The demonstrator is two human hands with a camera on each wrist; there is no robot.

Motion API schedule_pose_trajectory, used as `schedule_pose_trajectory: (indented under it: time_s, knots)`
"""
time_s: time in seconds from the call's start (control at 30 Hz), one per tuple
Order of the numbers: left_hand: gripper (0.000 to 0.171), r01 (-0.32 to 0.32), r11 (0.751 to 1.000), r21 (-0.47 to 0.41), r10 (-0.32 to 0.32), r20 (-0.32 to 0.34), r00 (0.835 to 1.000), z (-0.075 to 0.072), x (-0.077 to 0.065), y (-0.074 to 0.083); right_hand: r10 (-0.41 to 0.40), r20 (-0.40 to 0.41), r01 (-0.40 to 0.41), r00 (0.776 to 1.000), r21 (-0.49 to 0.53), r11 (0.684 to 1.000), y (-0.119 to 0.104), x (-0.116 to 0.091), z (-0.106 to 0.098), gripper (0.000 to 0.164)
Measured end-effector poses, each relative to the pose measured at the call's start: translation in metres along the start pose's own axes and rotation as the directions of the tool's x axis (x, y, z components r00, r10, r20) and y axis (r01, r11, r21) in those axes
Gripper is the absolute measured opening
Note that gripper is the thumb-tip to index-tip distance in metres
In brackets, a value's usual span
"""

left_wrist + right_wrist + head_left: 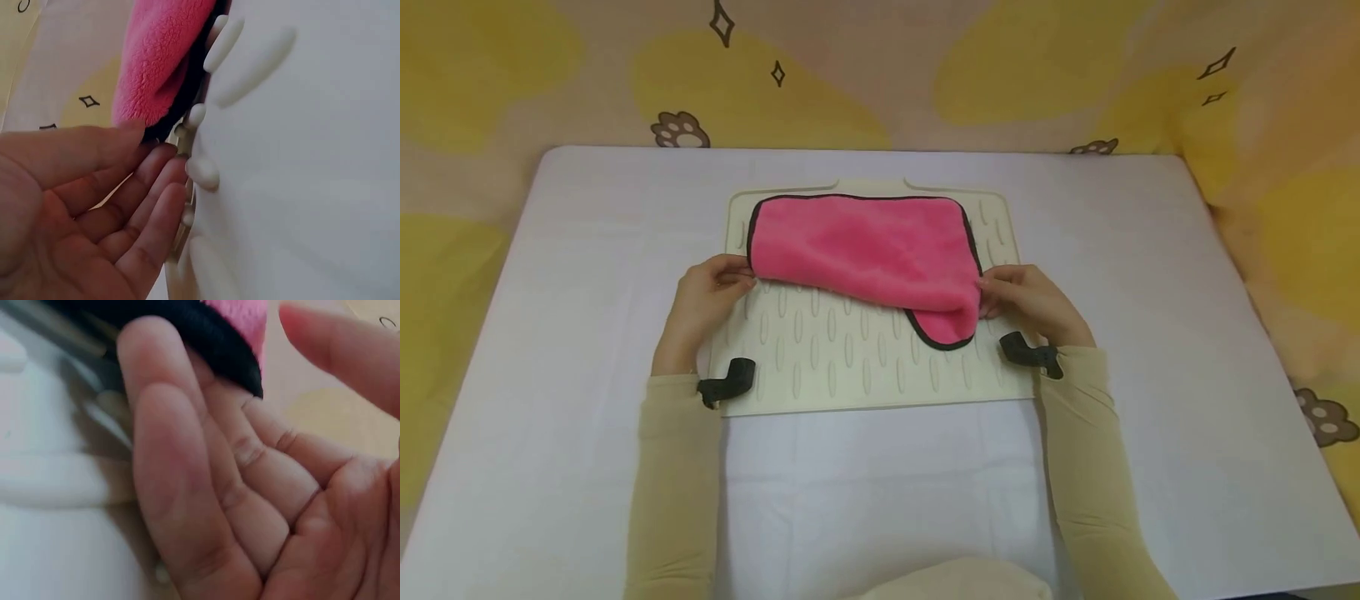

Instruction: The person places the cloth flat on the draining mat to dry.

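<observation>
A pink plush towel (865, 250) with black edging lies folded across the upper part of a cream ridged mat (865, 375). One rounded flap sticks out below its lower right. My left hand (703, 300) pinches the towel's left lower corner between thumb and fingers; the left wrist view shows the thumb (94, 147) on the pink pile. At the right edge is my right hand (1033, 300). Its fingers (172, 444) touch the black edging from beneath in the right wrist view, while the thumb (337, 353) stands apart from the cloth.
The mat lies on a white-covered table (1165, 400), with a notch in its far edge. Behind and beside the table hangs a yellow and pink patterned cloth (865, 75). Black mounts (730, 382) sit at both wrists, by the beige sleeves (677, 483).
</observation>
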State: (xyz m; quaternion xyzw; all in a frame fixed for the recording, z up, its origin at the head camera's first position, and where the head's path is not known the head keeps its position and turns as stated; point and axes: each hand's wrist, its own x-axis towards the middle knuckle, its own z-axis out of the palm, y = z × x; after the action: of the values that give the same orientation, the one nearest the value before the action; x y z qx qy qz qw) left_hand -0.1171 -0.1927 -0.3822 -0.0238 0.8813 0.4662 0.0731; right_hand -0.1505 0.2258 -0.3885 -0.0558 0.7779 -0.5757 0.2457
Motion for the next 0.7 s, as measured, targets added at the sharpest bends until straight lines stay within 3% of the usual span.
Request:
schedule_pose_trajectory:
  time_s: [0.13, 0.3, 0.5, 0.6, 0.7]
  knots:
    - [0.026, -0.029, 1.000, 0.000, 0.029, -0.068, 0.997, 0.0052, 0.0020, -0.0024, -0.027, 0.040, 0.025, 0.999, 0.052, 0.998, 0.0012, -0.0002, 0.0002, 0.016]
    - [0.021, -0.045, 0.999, -0.019, 0.043, -0.115, 0.992, 0.0076, 0.0026, -0.0018, -0.045, -0.041, 0.050, 0.998, 0.144, 0.988, 0.0022, 0.0015, 0.0017, 0.012]
    - [0.027, -0.021, 0.996, -0.084, 0.018, -0.033, 0.999, 0.0080, 0.0024, 0.0007, -0.045, -0.096, 0.067, 0.994, 0.241, 0.968, 0.0035, 0.0020, 0.0017, 0.011]
    - [0.031, -0.003, 0.996, -0.094, 0.005, 0.017, 1.000, 0.0079, 0.0026, 0.0007, -0.053, -0.094, 0.074, 0.994, 0.237, 0.969, 0.0032, 0.0023, 0.0023, 0.011]
    - [0.029, -0.007, 0.995, -0.096, 0.009, 0.016, 1.000, 0.0084, 0.0034, 0.0002, -0.063, -0.050, 0.072, 0.997, 0.191, 0.979, 0.0032, 0.0017, 0.0018, 0.008]
